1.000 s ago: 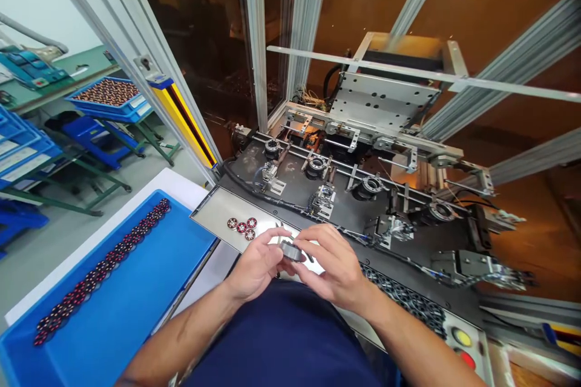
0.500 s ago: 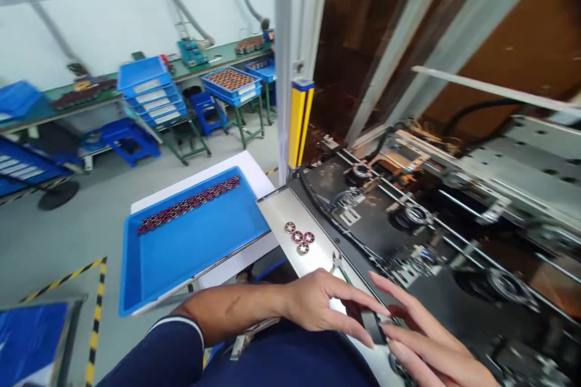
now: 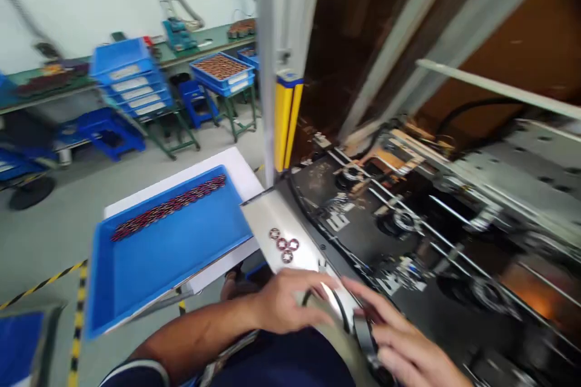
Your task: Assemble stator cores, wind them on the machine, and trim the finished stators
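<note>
My left hand [image 3: 284, 302] rests curled on the near end of a steel shelf [image 3: 265, 214], its fingers smeared by motion. My right hand [image 3: 402, 344] lies just right of it, fingers stretched toward the left hand and pinching a dark round part [image 3: 363, 329] at the shelf's edge. A thin dark curved line shows by my left fingers; I cannot make out what it is. Several small red and silver discs [image 3: 284, 245] lie on the shelf beyond my left hand.
A blue tray [image 3: 172, 248] with a row of red-black rings [image 3: 167, 208] sits to the left. A machine bed [image 3: 408, 224] with fixtures and rods fills the right, behind a yellow post [image 3: 285, 115]. Blue crates [image 3: 131, 84] and a parts tray [image 3: 221, 66] stand at the back.
The view has swung left, from the machine to the tray and workshop floor. My hands, first raised together around the dark part, have dropped to the shelf edge with fingers extended.
</note>
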A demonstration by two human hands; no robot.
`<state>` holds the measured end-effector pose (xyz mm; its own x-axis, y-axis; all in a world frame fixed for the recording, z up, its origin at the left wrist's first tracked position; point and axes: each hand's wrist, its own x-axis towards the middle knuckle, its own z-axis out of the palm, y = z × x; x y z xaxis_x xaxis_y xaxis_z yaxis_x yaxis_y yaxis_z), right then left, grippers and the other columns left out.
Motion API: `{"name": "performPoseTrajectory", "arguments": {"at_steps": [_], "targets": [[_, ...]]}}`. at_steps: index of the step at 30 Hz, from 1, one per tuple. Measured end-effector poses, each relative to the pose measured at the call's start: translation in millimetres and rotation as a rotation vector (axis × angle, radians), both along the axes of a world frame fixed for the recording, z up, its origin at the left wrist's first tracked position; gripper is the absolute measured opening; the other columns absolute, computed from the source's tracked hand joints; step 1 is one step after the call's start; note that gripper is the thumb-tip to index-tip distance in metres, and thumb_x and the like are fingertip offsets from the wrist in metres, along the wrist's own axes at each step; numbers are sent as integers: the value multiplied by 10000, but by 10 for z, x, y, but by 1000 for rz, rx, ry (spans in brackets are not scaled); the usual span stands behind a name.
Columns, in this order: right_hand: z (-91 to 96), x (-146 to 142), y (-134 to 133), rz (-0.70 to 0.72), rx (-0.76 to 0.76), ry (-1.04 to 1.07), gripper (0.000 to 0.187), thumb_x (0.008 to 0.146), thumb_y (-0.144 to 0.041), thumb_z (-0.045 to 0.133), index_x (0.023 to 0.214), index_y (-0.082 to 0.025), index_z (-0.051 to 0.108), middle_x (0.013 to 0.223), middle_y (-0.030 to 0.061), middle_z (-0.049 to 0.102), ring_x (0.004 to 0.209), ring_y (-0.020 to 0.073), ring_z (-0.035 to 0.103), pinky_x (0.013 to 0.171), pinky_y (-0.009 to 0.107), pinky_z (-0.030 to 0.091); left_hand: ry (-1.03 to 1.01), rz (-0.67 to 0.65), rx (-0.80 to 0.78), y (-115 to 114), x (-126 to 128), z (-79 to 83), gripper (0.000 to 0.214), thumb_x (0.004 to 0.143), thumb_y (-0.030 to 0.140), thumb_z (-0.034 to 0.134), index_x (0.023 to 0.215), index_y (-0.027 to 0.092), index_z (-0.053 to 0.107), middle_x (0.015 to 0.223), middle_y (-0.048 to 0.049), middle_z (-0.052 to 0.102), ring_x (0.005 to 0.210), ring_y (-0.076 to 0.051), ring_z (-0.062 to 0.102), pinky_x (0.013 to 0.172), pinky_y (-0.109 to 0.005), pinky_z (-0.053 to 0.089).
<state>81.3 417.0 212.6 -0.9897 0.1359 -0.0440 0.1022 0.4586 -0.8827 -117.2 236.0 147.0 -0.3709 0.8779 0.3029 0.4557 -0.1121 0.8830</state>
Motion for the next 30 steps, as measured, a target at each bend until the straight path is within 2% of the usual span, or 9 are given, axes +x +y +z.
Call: {"name": "performPoseTrajectory", "arguments": {"at_steps": [1, 3, 5, 8, 10, 13, 16, 23, 30], "targets": [[46, -35, 184, -62, 65, -15, 269, 999, -329, 492, 1152, -264, 703, 1574, 80, 398, 1404, 275, 450, 1143, 395, 407, 33, 165, -22, 3, -82, -121, 420, 838, 465, 709, 1205, 264, 681, 945, -13, 782, 803, -137, 722, 800, -216, 571], [89, -127, 673, -154, 245, -28, 292, 1013, -354, 456, 1059, -201, 701, 1574, 119, 386, 1414, 291, 435, 1172, 456, 366, 35, 327, -42, 58, -296, -454, 352, 963, 340, 547, 1280, 199, 605, 1095, -98, 739, 934, -182, 701, 873, -313, 562], [22, -205, 1266, -244, 501, 1, 394, 1024, -373, 396, 895, -149, 693, 1499, 192, 453, 1342, 316, 515, 1122, 501, 429, 73, 477, -45, 171, -520, -831, 422, 953, 311, 544, 1344, 151, 537, 1281, -181, 635, 1123, -262, 631, 992, -448, 499], [-245, -269, 2019, -360, 570, -78, 333, 998, -302, 447, 868, -128, 700, 1421, 213, 509, 1335, 333, 511, 1125, 529, 414, 153, 595, -47, 297, -744, -1260, 561, 900, 322, 592, 1404, 119, 451, 1459, -244, 444, 1290, -358, 498, 1051, -573, 415], [-438, -325, 2269, -364, 571, -110, 279, 980, -246, 475, 891, -124, 710, 1422, 196, 510, 1336, 312, 511, 1140, 491, 407, 200, 621, -53, 293, -804, -1400, 611, 884, 334, 590, 1430, 125, 413, 1498, -243, 384, 1295, -368, 493, 1048, -580, 418], [-628, -418, 2328, -318, 563, -130, 268, 975, -213, 479, 907, -116, 719, 1470, 178, 470, 1360, 286, 486, 1162, 430, 388, 241, 625, -83, 238, -820, -1473, 646, 877, 356, 575, 1452, 133, 381, 1499, -232, 386, 1233, -346, 553, 1020, -547, 462], [-712, -460, 2280, -277, 555, -141, 284, 981, -216, 467, 901, -120, 723, 1495, 162, 450, 1376, 279, 468, 1171, 407, 379, 255, 615, -121, 223, -826, -1496, 659, 879, 389, 565, 1456, 137, 371, 1494, -228, 394, 1196, -328, 588, 998, -516, 492], [-820, -489, 2332, -259, 570, -191, 288, 967, -203, 474, 887, -116, 735, 1449, 164, 507, 1345, 296, 500, 1156, 447, 402, 257, 594, -160, 246, -842, -1503, 650, 888, 383, 557, 1452, 120, 372, 1482, -232, 411, 1202, -317, 592, 1003, -491, 499], [-838, -607, 2289, -316, 611, -262, 283, 950, -195, 504, 852, -117, 757, 1322, 171, 617, 1327, 327, 512, 1150, 468, 415, 253, 588, -152, 235, -844, -1527, 642, 885, 343, 564, 1458, 125, 374, 1504, -235, 400, 1207, -316, 590, 1001, -496, 503]]}}
